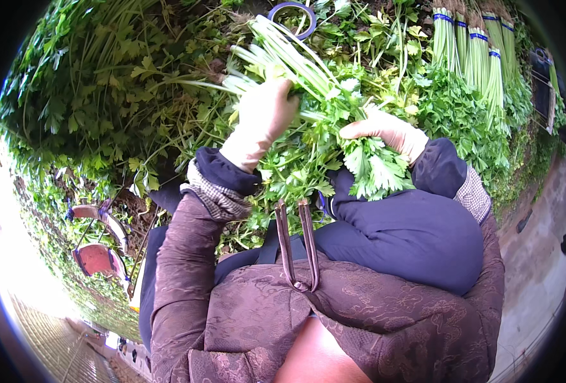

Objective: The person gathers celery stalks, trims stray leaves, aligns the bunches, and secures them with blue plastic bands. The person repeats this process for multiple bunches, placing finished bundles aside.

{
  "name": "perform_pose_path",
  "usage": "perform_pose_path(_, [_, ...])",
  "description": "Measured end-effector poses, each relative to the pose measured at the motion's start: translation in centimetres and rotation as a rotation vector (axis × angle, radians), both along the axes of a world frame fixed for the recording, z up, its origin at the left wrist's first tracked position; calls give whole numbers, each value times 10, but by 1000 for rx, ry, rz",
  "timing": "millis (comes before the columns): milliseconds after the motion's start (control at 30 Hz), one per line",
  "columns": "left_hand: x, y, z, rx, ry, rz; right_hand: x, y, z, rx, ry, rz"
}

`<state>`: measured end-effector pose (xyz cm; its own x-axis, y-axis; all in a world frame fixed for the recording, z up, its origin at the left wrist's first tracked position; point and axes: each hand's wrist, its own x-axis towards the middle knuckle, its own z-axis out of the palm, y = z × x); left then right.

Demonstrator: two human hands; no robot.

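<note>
My left hand (262,118), in a pale glove, is closed round a bunch of celery (299,60). Its pale stalks slant up toward the far side, and its leaves hang toward my lap. On the leafy end, my right hand (388,129), also gloved, has its thumb over the top leaves, with the other fingers partly hidden beneath the leaves. A few more stalks stick out to the left below my left hand. Just beyond the stalk ends lies a roll of blue tape (309,20).
Celery bundles bound with blue tape (479,37) lie at the far right. A large heap of loose celery (98,76) fills the far left. Loose leaves cover the ground ahead. A small red-seated chair (98,258) stands at left; a concrete strip (532,255) runs along the right.
</note>
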<state>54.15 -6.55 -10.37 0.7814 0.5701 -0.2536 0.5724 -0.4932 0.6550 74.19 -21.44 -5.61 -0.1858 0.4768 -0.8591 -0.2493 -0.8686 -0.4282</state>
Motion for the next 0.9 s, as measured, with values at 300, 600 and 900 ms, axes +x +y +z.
perform_pose_path(300, [-149, 190, -3, 230, 102, 1051, 11, 2, 20, 54, 156, -58])
perform_pose_path(600, [-137, 145, -9, 320, 55, 453, 17, -5, 8, 2, -19, -28])
perform_pose_path(900, [-91, 78, -47, 186, 425, 47, 16, 6, 28, 52, 152, -34])
